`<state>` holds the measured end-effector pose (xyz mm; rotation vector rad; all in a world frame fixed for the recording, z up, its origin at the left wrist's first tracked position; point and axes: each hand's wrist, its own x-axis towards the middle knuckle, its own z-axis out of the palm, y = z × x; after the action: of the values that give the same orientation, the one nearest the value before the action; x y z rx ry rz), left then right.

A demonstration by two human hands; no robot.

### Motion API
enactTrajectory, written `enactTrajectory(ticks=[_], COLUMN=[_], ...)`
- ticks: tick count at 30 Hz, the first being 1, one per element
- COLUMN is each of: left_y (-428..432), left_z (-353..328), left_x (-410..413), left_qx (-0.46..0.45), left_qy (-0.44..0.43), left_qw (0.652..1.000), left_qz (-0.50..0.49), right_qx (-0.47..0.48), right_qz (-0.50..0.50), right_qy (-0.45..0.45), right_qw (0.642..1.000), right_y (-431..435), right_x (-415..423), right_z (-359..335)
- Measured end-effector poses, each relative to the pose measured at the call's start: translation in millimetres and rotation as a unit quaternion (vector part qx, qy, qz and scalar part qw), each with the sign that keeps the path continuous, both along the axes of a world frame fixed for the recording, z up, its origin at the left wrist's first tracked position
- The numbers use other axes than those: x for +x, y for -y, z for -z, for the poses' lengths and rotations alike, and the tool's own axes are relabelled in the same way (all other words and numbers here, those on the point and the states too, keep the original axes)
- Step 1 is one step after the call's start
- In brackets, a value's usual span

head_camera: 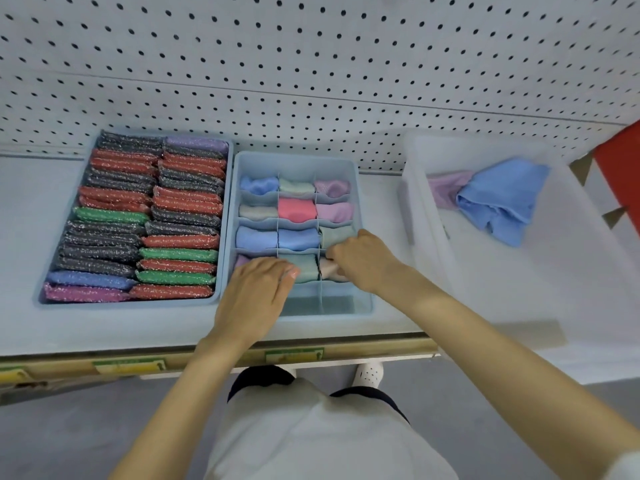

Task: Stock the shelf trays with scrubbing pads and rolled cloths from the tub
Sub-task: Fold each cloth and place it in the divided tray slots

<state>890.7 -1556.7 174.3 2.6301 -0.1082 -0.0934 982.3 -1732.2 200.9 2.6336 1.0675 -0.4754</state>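
Looking down from the head camera, one sees a smooth pale shelf [31, 237] with a white pegboard [311, 64] full of small round holes behind it. On the left stands a rectangular blue plastic pad tray [131, 304]. It is packed with flat scrubbing pads [149, 216] in two columns, set on edge and pressed one against the other. Their surface is rough and glittering, in red, dark grey, green, blue and purple.

Just beside it, to the right, stands the divided tray [298, 160], also blue plastic, with thin wavy walls that cut it in three columns. The far four rows hold soft rolled cloths [298, 211], one in each compartment, in blue, pink, lilac and pale green. The nearest row shows its bare floor in the middle and on the right.

The left hand [256, 289] lies palm down with fingers nearly straight on the near left part of this tray, over a purple roll [242, 260]. The right hand [363, 261] has its fingers curled and pinches a pale pink cloth [335, 270] in the right compartment of the fourth row.

On the right stands the tub [412, 202], translucent white plastic with rounded corners. Inside, at its far end, lie a crumpled blue cloth [502, 199] and a purple cloth [446, 188], touching each other, both loose.
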Motion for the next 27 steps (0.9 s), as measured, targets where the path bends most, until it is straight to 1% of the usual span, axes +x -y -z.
enactTrajectory(ticks=[2,3,9,12,14,16,18,19,20,21,23,24,25,26,27], left_y=[0.3,0.5,0.7,0.5,0.4,1.4,4.4,8.8,16.1,27.2,58.9,78.8,100.7,122.8,144.6], left_z=[0.7,1.0,2.2,2.5,2.9,3.2,3.9,2.1,-1.0,-6.2,-21.1,-30.1,-38.4,-45.2,-50.5], left_x=[-0.2,0.1,0.8,1.1,2.0,3.3,6.4,8.9,12.5,17.2,28.5,34.4,40.3,45.4,50.2], left_qx=[-0.002,-0.005,-0.013,-0.014,-0.017,-0.024,-0.045,-0.063,-0.087,-0.117,-0.182,-0.213,-0.243,-0.270,-0.288], left_qy=[0.000,-0.002,-0.012,-0.016,-0.018,-0.013,-0.004,0.004,0.014,0.025,0.041,0.046,0.047,0.044,0.043], left_qw=[1.000,1.000,1.000,1.000,1.000,0.999,0.998,0.997,0.994,0.991,0.981,0.975,0.968,0.961,0.955], left_qz=[-0.006,-0.009,-0.015,-0.013,-0.017,-0.027,-0.044,-0.052,-0.058,-0.059,-0.049,-0.043,-0.042,-0.045,-0.049], right_qx=[0.042,0.053,0.074,0.070,0.071,0.094,0.167,0.234,0.312,0.386,0.498,0.530,0.539,0.525,0.499], right_qz=[0.044,0.062,0.080,0.061,0.054,0.053,0.060,0.075,0.101,0.139,0.240,0.292,0.337,0.374,0.404], right_qy=[-0.074,-0.094,-0.092,-0.079,-0.091,-0.105,-0.107,-0.103,-0.097,-0.091,-0.099,-0.104,-0.093,-0.065,-0.038], right_qw=[0.995,0.992,0.990,0.993,0.992,0.989,0.978,0.964,0.940,0.907,0.827,0.790,0.766,0.762,0.766], right_y=[1.9,2.0,0.7,4.1,6.1,10.3,22.3,33.1,46.2,62.1,98.7,118.5,138.8,158.7,177.4], right_x=[4.5,5.2,2.8,1.7,0.4,-0.1,1.1,2.8,5.2,8.8,15.3,19.3,24.8,30.9,37.4], right_z=[-2.1,-4.3,2.3,3.4,3.5,0.2,-7.2,-12.0,-18.2,-24.2,-37.5,-40.9,-40.1,-35.3,-28.1])
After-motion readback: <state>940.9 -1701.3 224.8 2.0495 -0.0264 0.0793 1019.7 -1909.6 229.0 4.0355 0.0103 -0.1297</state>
